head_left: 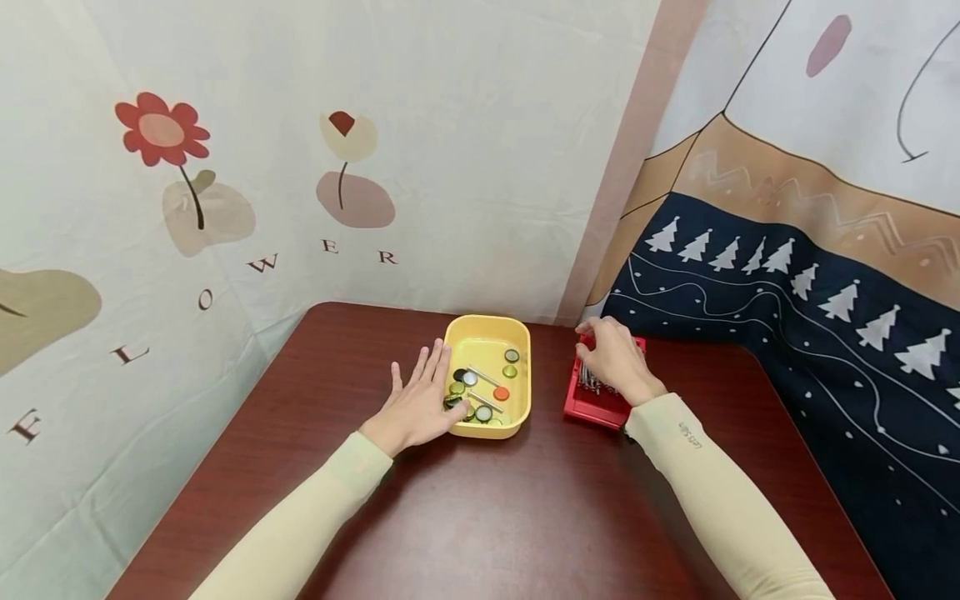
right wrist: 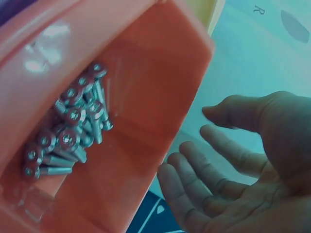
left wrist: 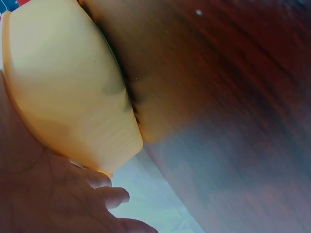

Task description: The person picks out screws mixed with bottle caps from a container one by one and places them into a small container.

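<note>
My left hand [head_left: 420, 404], fingers spread and straight, lies along the left rim of a yellow tray [head_left: 487, 327], with its thumb over the near left corner. Inside the tray are several green and dark bottle caps [head_left: 512, 372], an orange cap [head_left: 501, 392] and two slim metal rods [head_left: 486, 402]. Over a red bin [head_left: 592, 410] hovers my right hand [head_left: 617, 360], which partly hides it. In the right wrist view that hand's loosely bent fingers [right wrist: 194, 174] are at the bin's wall, thumb apart, holding nothing. Several silver bolts [right wrist: 68, 140] are heaped in the bin.
Both containers stand toward the back of a dark red-brown table [head_left: 480, 517]. Behind it hangs a white cloth [head_left: 465, 167] with printed flowers; a navy cloth [head_left: 742, 292] with white trees hangs at the right.
</note>
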`<state>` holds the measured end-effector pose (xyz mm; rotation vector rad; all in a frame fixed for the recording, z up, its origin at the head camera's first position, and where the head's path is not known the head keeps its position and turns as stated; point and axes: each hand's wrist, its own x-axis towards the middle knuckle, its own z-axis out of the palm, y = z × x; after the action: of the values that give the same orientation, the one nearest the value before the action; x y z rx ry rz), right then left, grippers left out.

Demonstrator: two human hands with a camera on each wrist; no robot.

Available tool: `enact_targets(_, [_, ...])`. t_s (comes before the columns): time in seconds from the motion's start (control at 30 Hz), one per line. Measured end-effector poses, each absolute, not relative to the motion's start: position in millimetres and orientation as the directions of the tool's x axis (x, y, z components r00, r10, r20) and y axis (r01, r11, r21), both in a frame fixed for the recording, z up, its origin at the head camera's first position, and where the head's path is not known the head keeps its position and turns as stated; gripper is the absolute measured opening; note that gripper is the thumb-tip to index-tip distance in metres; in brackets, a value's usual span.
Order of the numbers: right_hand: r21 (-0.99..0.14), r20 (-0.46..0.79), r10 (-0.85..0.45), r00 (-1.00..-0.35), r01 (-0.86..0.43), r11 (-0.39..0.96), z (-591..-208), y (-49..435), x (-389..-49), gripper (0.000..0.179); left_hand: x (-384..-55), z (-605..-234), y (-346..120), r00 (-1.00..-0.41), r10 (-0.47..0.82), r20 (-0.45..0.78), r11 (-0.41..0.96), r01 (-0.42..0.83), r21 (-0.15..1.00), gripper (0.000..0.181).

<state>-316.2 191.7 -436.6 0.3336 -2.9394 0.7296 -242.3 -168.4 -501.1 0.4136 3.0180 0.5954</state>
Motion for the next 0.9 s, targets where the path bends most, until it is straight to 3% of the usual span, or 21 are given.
enact_targets(0.43, [-0.464,0.171,-0.371,-0.913,-0.407,0.787,-442,155,-311,0.042,-242,-501,-169,-0.964,0.267,0.010,0.889,0.250,0.383,0.107])
enact_targets(0.9, [-0.303,0.013,-0.588,-0.809,-0.564,0.768,-432,100,-315,0.055,-244,-503,-169,-0.964,0.266,0.019,0.891,0.253,0.376,0.107])
